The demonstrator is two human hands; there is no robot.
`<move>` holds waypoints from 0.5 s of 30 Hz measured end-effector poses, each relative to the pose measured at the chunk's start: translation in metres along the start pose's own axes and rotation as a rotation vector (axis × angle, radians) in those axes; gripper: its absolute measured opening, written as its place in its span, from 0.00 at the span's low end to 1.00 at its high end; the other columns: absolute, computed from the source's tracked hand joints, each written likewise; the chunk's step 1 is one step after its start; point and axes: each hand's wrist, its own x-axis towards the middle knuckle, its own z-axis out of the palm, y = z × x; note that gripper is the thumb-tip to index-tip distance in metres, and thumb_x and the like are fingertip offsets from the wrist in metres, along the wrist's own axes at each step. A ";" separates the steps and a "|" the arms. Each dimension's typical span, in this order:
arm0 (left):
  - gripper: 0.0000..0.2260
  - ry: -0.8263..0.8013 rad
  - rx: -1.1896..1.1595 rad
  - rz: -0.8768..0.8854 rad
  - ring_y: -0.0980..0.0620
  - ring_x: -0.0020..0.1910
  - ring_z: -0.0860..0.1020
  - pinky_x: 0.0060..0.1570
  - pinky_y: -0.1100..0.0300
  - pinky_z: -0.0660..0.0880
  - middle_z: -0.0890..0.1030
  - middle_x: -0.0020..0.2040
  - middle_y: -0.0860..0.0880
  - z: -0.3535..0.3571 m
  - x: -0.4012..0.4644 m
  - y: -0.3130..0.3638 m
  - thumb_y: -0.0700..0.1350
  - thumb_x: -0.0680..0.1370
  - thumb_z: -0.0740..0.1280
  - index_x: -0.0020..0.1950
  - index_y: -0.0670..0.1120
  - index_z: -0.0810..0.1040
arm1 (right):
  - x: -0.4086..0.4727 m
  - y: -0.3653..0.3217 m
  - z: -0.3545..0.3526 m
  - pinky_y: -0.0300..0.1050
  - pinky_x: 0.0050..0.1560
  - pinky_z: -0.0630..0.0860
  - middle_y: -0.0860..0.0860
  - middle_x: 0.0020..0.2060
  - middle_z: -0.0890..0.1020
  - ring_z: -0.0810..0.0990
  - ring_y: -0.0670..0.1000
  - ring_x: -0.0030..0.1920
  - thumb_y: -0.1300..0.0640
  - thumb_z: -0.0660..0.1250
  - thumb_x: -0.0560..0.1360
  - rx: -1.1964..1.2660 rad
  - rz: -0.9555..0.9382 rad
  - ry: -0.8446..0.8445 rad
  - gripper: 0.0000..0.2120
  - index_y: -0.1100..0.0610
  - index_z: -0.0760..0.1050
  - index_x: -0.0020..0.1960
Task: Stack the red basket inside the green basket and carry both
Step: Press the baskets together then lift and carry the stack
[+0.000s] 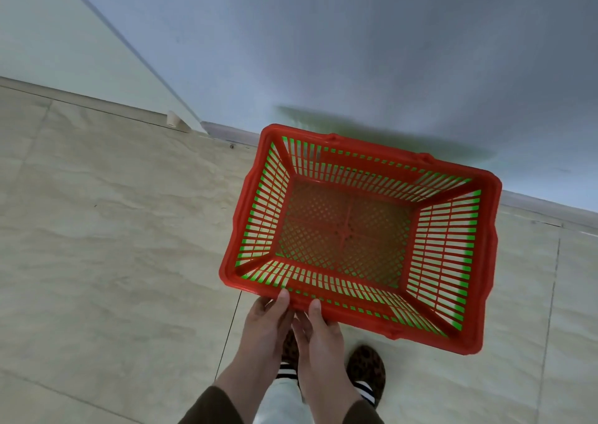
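The red basket (459, 177) is nested inside the green basket (259, 193), which shows only as green through the red slots. The stacked pair is held up above the floor, in front of me, near a wall. My left hand (268, 320) and my right hand (320, 329) sit side by side on the near long rim, thumbs on top and fingers under it. Both grip the left half of that rim. The basket interior is empty.
A pale blue-grey wall (356, 51) stands just beyond the baskets, with a skirting strip (226, 134) at its foot. Beige floor tiles (113, 229) spread to the left. My feet in patterned slippers (365, 367) are below the baskets.
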 end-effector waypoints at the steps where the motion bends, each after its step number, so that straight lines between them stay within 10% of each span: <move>1: 0.25 -0.015 -0.008 -0.005 0.45 0.61 0.84 0.64 0.48 0.77 0.86 0.62 0.43 -0.003 0.000 0.005 0.47 0.75 0.74 0.71 0.43 0.74 | -0.002 0.000 0.000 0.54 0.70 0.72 0.53 0.62 0.86 0.82 0.54 0.65 0.49 0.72 0.74 -0.002 0.025 -0.016 0.27 0.54 0.73 0.71; 9: 0.52 0.059 0.210 0.215 0.47 0.72 0.75 0.77 0.46 0.64 0.79 0.71 0.44 -0.050 0.020 0.074 0.67 0.64 0.79 0.80 0.44 0.64 | -0.014 0.030 0.048 0.51 0.71 0.68 0.51 0.66 0.79 0.75 0.54 0.69 0.35 0.87 0.40 -0.015 0.207 -0.138 0.67 0.57 0.69 0.73; 15: 0.34 0.001 0.444 0.227 0.46 0.61 0.84 0.65 0.46 0.77 0.86 0.61 0.47 -0.047 0.032 0.120 0.66 0.72 0.72 0.71 0.46 0.77 | -0.004 0.042 0.085 0.56 0.74 0.69 0.53 0.63 0.82 0.78 0.56 0.67 0.47 0.82 0.60 0.017 0.249 -0.104 0.41 0.57 0.73 0.70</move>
